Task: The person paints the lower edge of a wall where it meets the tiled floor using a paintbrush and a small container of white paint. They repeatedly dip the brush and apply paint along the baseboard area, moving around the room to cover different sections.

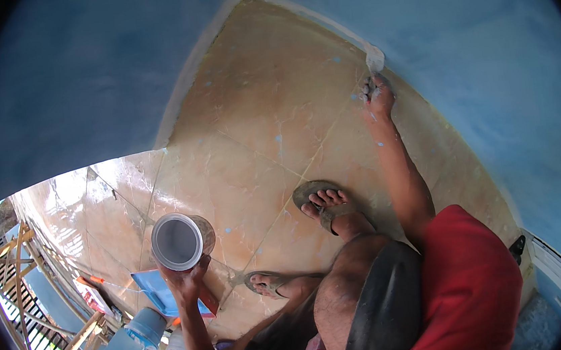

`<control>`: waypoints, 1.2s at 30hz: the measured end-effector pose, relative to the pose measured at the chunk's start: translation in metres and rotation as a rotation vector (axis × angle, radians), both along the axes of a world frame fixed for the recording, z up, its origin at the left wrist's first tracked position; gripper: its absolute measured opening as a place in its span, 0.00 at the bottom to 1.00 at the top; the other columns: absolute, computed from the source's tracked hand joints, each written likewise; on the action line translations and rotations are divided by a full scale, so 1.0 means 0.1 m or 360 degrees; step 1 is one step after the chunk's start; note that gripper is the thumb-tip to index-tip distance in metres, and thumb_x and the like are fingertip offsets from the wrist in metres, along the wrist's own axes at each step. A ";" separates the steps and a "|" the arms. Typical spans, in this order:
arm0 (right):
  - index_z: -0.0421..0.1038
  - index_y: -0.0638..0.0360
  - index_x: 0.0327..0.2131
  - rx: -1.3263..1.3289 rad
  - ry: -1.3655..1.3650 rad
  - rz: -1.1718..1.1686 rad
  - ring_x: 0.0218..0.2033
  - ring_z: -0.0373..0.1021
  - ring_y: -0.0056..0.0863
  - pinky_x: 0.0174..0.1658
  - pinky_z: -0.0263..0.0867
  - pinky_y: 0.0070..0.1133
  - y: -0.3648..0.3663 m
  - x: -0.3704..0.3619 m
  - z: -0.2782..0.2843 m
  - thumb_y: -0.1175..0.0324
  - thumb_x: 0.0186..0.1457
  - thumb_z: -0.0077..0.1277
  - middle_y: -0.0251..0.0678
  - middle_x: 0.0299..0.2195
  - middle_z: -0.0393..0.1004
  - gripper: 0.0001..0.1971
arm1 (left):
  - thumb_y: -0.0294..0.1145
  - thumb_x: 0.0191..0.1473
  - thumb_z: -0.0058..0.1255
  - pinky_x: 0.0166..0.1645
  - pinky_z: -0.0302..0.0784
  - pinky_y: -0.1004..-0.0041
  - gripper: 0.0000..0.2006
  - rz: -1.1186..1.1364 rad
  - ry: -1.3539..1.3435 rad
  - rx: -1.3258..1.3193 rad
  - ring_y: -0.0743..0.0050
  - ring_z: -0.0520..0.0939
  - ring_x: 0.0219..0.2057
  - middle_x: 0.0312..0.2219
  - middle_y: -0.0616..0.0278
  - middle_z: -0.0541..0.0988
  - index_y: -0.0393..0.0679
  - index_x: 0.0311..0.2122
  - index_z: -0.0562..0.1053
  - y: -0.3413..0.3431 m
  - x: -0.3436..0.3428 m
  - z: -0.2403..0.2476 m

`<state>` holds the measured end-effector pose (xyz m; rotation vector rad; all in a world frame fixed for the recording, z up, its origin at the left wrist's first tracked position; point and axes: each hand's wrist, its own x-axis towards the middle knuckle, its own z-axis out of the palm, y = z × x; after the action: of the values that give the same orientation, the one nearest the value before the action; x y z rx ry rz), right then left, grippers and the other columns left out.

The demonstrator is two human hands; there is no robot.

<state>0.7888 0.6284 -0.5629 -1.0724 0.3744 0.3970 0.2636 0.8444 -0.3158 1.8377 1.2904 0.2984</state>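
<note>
My left hand (186, 278) is wrapped round a round plastic tub (178, 266) above the floor, its open top facing up. Grey paint (177, 240) shows inside the tub. Out at the far right, my paint-smeared right hand (378, 93) grips a paintbrush (375, 59), whose handle is mostly hidden by the fingers. The brush's whitish, paint-covered head touches the foot of the blue right wall (480, 75). A pale grey band (319, 19) runs along the wall's base from the corner to the brush. A similar band (184, 83) edges the left wall (83, 93).
Tan floor tiles (254, 117) carry small blue paint spots. My sandalled feet (329, 204) stand between the hands. At lower left are a blue tray (156, 288), a blue bucket (148, 325), an orange-handled tool (97, 279) and a wooden frame (15, 254). A doorway edge (555, 260) lies at right.
</note>
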 end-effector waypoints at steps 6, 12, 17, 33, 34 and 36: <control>0.65 0.52 0.32 0.0040 0.0140 -0.0361 0.18 0.62 0.23 0.22 0.60 0.23 -0.58 -0.12 -0.32 0.58 0.72 0.46 0.28 0.24 0.67 0.14 | 0.33 0.42 0.77 0.65 0.73 0.61 0.48 -0.0200 -0.0236 -0.0105 0.61 0.78 0.58 0.58 0.53 0.75 0.38 0.66 0.59 0.04 -0.07 -0.14; 0.66 0.56 0.35 -0.0035 0.0181 -0.0175 0.22 0.64 0.27 0.28 0.65 0.27 0.27 0.20 -0.35 0.64 0.73 0.43 0.32 0.26 0.69 0.11 | 0.42 0.30 0.80 0.70 0.67 0.53 0.60 -0.0483 -0.0092 0.0644 0.44 0.71 0.66 0.63 0.45 0.71 0.38 0.70 0.59 0.02 -0.01 -0.06; 0.71 0.60 0.44 0.0028 -0.0272 0.0586 0.25 0.66 0.22 0.25 0.59 0.19 1.02 -0.13 0.60 0.69 0.69 0.52 0.33 0.30 0.73 0.06 | 0.38 0.31 0.79 0.69 0.68 0.53 0.58 -0.0459 -0.0065 0.0706 0.40 0.70 0.66 0.65 0.43 0.69 0.40 0.70 0.60 -0.03 0.13 0.17; 0.82 0.60 0.38 -0.1024 -0.2884 0.2399 0.39 0.79 0.34 0.39 0.78 0.32 0.83 -2.16 3.17 0.70 0.53 0.62 0.39 0.35 0.80 0.09 | 0.32 0.31 0.74 0.69 0.70 0.49 0.52 -0.0801 0.0038 0.0849 0.39 0.70 0.66 0.62 0.47 0.72 0.41 0.67 0.64 -0.02 0.71 0.17; 0.81 0.59 0.38 -0.1145 -0.2916 0.2453 0.40 0.79 0.34 0.39 0.78 0.31 0.88 -2.23 3.12 0.69 0.54 0.61 0.38 0.36 0.79 0.09 | 0.32 0.31 0.74 0.69 0.70 0.49 0.51 -0.0848 0.0033 0.0881 0.40 0.70 0.66 0.62 0.47 0.73 0.42 0.66 0.65 -0.04 0.75 0.17; 0.81 0.58 0.38 -0.1317 -0.2983 0.2540 0.42 0.79 0.34 0.40 0.77 0.31 0.96 -2.34 2.98 0.68 0.54 0.60 0.38 0.37 0.79 0.09 | 0.32 0.31 0.74 0.69 0.70 0.50 0.50 -0.0917 0.0031 0.0939 0.40 0.71 0.65 0.62 0.48 0.73 0.43 0.66 0.65 -0.10 0.80 0.17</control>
<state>0.5546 0.7245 -0.2650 -1.8641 -2.2958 0.3997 0.3440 0.8343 -0.2993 2.6187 0.6598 0.3660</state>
